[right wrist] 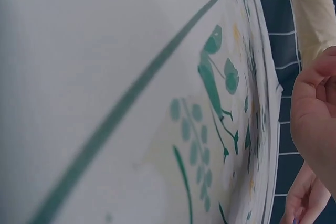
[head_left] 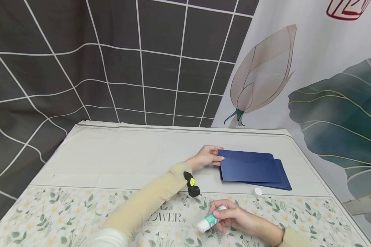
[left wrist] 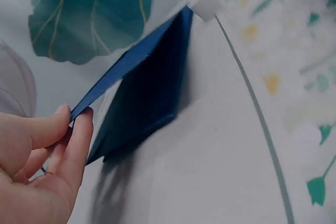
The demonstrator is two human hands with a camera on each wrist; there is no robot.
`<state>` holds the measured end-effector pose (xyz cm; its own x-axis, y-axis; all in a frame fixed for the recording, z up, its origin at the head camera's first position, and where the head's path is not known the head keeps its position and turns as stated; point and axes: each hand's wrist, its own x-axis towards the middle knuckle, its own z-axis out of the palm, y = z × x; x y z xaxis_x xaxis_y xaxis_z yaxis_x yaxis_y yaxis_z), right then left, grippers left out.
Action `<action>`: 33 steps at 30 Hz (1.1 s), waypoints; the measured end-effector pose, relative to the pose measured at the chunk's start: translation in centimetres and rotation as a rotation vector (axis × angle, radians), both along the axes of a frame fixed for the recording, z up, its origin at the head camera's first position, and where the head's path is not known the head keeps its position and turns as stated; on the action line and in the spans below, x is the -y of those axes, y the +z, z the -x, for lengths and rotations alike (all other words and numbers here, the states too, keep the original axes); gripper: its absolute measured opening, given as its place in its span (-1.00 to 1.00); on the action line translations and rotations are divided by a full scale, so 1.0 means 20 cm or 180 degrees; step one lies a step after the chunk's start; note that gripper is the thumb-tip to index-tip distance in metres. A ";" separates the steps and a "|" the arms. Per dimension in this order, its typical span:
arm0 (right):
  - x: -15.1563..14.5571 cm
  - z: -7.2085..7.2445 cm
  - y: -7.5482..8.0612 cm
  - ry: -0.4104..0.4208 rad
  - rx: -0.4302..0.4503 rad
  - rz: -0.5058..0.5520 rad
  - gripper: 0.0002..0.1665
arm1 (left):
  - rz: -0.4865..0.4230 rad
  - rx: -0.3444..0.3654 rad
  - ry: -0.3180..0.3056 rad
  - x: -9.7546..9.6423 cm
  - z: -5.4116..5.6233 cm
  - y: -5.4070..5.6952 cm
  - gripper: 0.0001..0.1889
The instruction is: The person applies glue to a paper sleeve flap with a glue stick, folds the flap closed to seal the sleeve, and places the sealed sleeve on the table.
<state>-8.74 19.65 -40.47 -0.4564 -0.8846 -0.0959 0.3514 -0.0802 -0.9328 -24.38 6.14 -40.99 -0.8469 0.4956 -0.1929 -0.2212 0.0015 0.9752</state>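
Note:
My left hand [head_left: 205,157] pinches the left edge of a dark blue envelope [head_left: 250,167] between thumb and fingers. That edge is raised in the left wrist view, where the envelope [left wrist: 123,74] slants up from the blue below it. Beneath it, more blue envelopes [head_left: 284,176] stick out at the right. Lower down, over the floral cloth, my right hand [head_left: 235,218] grips a white and green glue stick [head_left: 211,219], its white end pointing down and left. A small white cap [head_left: 257,192] lies just in front of the envelopes. The right wrist view shows only part of my right hand [right wrist: 315,114].
A pale tablecloth [head_left: 126,151] with a floral front part covers the table. Behind it hangs a dark curtain with white grid lines [head_left: 160,68], and a white one with leaf and bud prints [head_left: 266,113] hangs at the right. A black strap [head_left: 191,185] shows by my left sleeve.

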 end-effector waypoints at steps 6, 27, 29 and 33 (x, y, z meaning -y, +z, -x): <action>0.01 0.00 -0.01 0.0002 0.0030 0.0022 -0.67 | 0.0418 -0.0348 0.0181 -0.04 -0.02 -0.03 -0.43; 0.03 0.02 0.02 -0.0431 -0.0239 0.0420 -0.64 | 0.0930 -0.1678 -0.0565 0.14 -0.22 0.03 -0.60; 0.02 0.03 0.03 -0.0489 -0.0256 0.0416 -0.64 | 0.0898 -0.1808 -0.0709 0.19 -0.27 0.05 -0.62; 0.01 0.05 0.06 -0.0591 -0.0308 0.0463 -0.63 | 0.0755 -0.1925 -0.0837 0.30 -0.36 0.09 -0.62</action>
